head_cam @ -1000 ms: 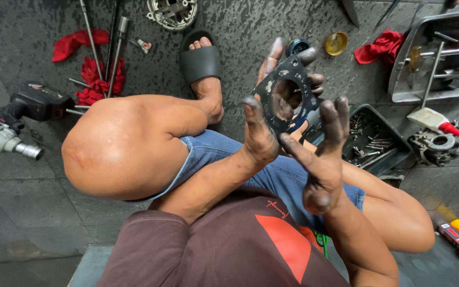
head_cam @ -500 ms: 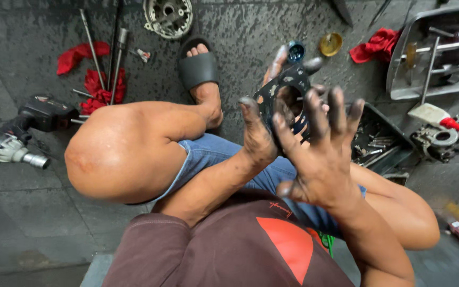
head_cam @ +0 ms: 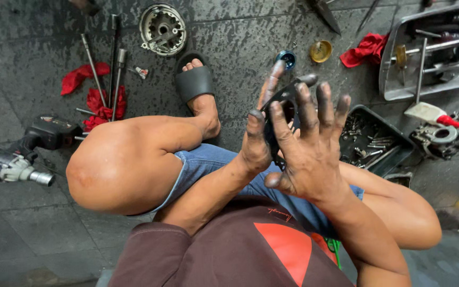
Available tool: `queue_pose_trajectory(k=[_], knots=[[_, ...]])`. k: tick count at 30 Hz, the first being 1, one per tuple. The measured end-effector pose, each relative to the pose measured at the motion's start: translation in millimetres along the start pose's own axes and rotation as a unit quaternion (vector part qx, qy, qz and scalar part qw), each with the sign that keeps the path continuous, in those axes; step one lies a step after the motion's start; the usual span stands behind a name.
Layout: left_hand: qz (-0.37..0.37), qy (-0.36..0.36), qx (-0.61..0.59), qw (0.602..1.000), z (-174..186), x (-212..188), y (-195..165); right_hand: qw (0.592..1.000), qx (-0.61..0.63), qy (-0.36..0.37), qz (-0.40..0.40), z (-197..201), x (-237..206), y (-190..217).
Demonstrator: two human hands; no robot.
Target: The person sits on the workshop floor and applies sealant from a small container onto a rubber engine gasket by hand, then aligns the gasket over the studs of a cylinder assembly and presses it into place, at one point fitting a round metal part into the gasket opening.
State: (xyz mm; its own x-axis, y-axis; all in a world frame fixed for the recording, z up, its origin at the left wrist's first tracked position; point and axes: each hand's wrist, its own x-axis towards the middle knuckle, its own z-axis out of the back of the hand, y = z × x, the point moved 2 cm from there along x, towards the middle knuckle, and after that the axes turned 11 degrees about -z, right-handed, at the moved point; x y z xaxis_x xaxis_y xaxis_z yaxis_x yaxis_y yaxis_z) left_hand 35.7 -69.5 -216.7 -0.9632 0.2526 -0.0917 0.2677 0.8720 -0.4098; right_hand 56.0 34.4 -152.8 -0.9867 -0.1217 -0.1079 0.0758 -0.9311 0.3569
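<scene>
Grease-blackened hands (head_cam: 293,143), red rags (head_cam: 94,90), black sandal (head_cam: 194,82), blue shorts (head_cam: 213,162).
</scene>
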Motion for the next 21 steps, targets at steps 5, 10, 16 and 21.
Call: queue_pose_trajectory(k=[5,10,16,21], knots=[[0.014,0.010,0.001,1.000,1,-4,3,0.995,0.016,0.009,-0.097,0,4,-10],[0.025,0.001,-0.011,1.000,4,-4,6,0.999,0.037,0.011,0.008,-4,-3,-4],[0.016,-0.005,0.012,1.000,0,-2,5,0.999,0.039,0.006,0.010,-10,-4,-8],[0.029,-0.018,-0.002,0.999,0,-1,7,0.998,0.056,-0.003,0.018,-15,-11,-6]])
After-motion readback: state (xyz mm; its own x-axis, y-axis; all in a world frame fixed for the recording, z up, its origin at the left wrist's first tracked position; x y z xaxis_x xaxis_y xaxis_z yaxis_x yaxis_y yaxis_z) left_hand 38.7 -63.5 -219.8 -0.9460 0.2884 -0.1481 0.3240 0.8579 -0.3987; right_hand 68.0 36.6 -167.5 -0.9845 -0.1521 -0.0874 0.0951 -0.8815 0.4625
